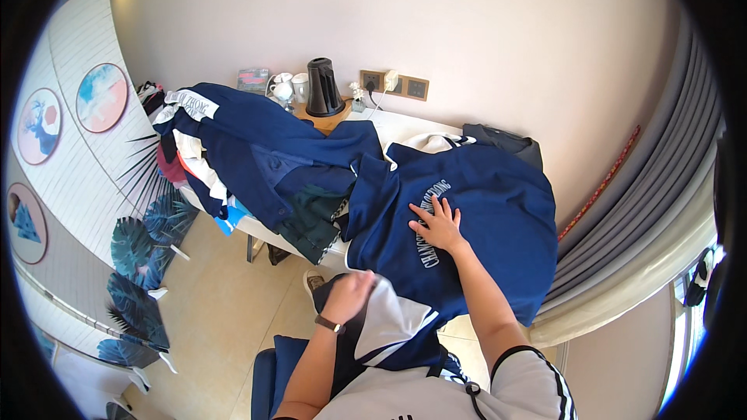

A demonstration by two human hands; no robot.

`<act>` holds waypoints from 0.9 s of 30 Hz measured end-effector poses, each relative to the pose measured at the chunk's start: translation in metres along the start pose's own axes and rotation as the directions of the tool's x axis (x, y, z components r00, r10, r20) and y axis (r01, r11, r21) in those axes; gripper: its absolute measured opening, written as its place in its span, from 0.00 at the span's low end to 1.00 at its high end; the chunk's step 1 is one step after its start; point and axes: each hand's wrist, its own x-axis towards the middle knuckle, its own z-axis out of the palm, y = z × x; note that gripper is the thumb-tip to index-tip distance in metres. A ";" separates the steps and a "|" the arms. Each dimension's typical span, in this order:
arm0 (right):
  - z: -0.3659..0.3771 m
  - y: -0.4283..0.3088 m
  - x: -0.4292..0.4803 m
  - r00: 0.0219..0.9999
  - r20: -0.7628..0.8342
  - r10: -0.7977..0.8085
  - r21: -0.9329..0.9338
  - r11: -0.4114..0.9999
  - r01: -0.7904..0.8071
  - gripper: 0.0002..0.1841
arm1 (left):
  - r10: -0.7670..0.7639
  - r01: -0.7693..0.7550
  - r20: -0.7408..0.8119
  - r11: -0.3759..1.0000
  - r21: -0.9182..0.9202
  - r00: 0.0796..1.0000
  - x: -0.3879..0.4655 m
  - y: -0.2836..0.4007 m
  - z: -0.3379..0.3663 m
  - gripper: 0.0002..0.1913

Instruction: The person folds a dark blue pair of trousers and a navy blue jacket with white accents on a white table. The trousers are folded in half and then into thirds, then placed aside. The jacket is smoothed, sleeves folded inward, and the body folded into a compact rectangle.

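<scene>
A navy blue jacket (490,204) with white parts lies spread over the right part of a white table, its pale lettering facing up. My right hand (440,228) rests flat on that lettering, fingers spread. At the near edge, my left hand (349,297), slightly blurred and wearing a watch, pinches the white section of the jacket's sleeve (388,318). This sleeve hangs off the table toward my lap. To the left, a heap of navy clothes (262,134) covers the table, with a dark green garment (315,210) at its front.
Behind the clothes, a black electric kettle (324,87) stands on a wooden tray (344,119) near white cups (282,88). A wall socket panel (402,86) holds plugs. A dark grey garment (508,143) lies at the back right, beside grey curtains (642,169). A blue chair (283,361) is below.
</scene>
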 end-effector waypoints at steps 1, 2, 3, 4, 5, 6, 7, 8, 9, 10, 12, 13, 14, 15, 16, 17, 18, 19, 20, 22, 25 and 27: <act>-0.002 0.005 0.009 1.000 0.015 0.018 0.037 0.999 -0.019 0.32 | 0.041 -0.017 -0.198 0.993 0.120 0.979 0.013 0.011 -0.006 0.21; -0.005 0.011 0.022 0.999 0.030 0.034 0.073 0.997 -0.036 0.32 | 0.163 -0.076 -0.353 0.966 0.247 0.921 0.028 0.008 -0.005 0.20; -0.005 0.016 0.038 0.998 0.047 0.051 0.112 0.992 -0.056 0.32 | 0.295 -0.110 -0.476 0.919 0.378 0.828 0.042 0.006 -0.003 0.20; -0.004 0.014 0.056 0.995 -0.071 0.068 0.062 0.996 -0.063 0.37 | 0.297 -0.057 -0.484 0.891 0.450 0.824 0.053 0.012 -0.005 0.27; -0.001 0.012 0.070 0.985 -0.167 0.047 0.077 0.996 -0.034 0.40 | 0.338 -0.040 -0.467 0.841 0.540 0.817 0.061 0.012 -0.004 0.32; -0.002 0.001 0.087 0.964 -0.266 0.020 0.094 0.996 0.006 0.42 | 0.234 0.030 -0.440 0.857 0.514 0.867 0.067 0.015 -0.003 0.34; -0.003 -0.009 0.102 0.933 -0.360 -0.001 0.108 0.993 0.043 0.45 | 0.124 0.103 -0.408 0.865 0.492 0.905 0.069 0.021 -0.002 0.35; -0.006 -0.017 0.117 0.946 -0.325 -0.012 0.108 0.993 0.050 0.49 | 0.068 0.157 -0.373 0.828 0.538 0.925 0.070 0.027 -0.001 0.37; -0.010 -0.024 0.133 0.956 -0.293 -0.023 0.109 0.992 0.057 0.53 | 0.006 0.190 -0.318 0.790 0.582 0.948 0.072 0.033 -0.001 0.37; -0.009 -0.028 0.148 0.973 -0.231 -0.003 0.140 0.990 0.036 0.56 | -0.062 0.225 -0.304 0.814 0.536 0.951 0.073 0.034 0.002 0.36; -0.006 -0.030 0.178 0.994 -0.051 0.095 0.148 0.985 -0.086 0.52 | -0.153 0.270 -0.269 0.834 0.480 0.951 0.073 0.038 0.006 0.33; 0.001 -0.021 0.189 0.988 0.039 0.152 0.139 0.978 -0.156 0.50 | -0.222 0.314 -0.243 0.828 0.464 0.944 0.075 0.048 0.006 0.29; 0.023 -0.006 0.204 0.988 -0.001 0.153 0.103 0.983 -0.152 0.39 | -0.035 0.160 -0.275 0.880 0.447 0.961 0.076 0.027 0.007 0.26; 0.028 -0.011 0.211 0.994 -0.029 0.101 0.127 0.987 -0.097 0.22 | 0.141 0.015 -0.325 0.900 0.435 0.935 0.074 0.004 0.004 0.23; 0.038 0.001 0.223 0.994 -0.093 0.057 0.097 0.994 -0.047 0.14 | 0.102 0.023 -0.373 0.949 0.315 0.922 0.078 0.009 -0.002 0.20; 0.046 0.014 0.236 0.988 -0.156 0.011 0.063 0.998 -0.002 0.07 | 0.055 0.027 -0.414 0.982 0.189 0.909 0.080 0.016 -0.010 0.17; 0.046 0.012 0.248 0.964 -0.265 0.019 0.211 0.977 0.039 0.04 | -0.022 0.084 -0.453 0.990 0.117 0.891 0.081 0.031 -0.022 0.15; 0.039 0.009 0.260 0.929 -0.368 0.047 0.343 0.935 0.089 0.04 | 0.014 0.020 -0.519 0.998 0.060 0.855 0.086 0.030 -0.030 0.14; 0.026 0.016 0.274 0.868 -0.481 0.121 0.442 0.889 0.121 0.04 | 0.136 -0.083 -0.586 0.990 0.117 0.799 0.095 0.047 -0.037 0.13; -0.016 -0.003 0.294 0.798 -0.541 0.266 0.702 0.666 0.254 0.05 | 0.199 -0.126 -0.735 0.980 0.155 0.648 0.117 0.050 -0.053 0.10; -0.062 -0.025 0.313 0.844 -0.463 0.271 0.861 0.361 0.357 0.08 | 0.282 -0.008 -0.736 0.936 0.352 0.616 0.145 0.054 -0.070 0.16; -0.054 -0.032 0.308 0.756 -0.652 0.057 0.589 0.666 0.457 0.17 | 0.393 0.038 -0.648 0.837 0.546 0.652 0.148 0.060 -0.058 0.20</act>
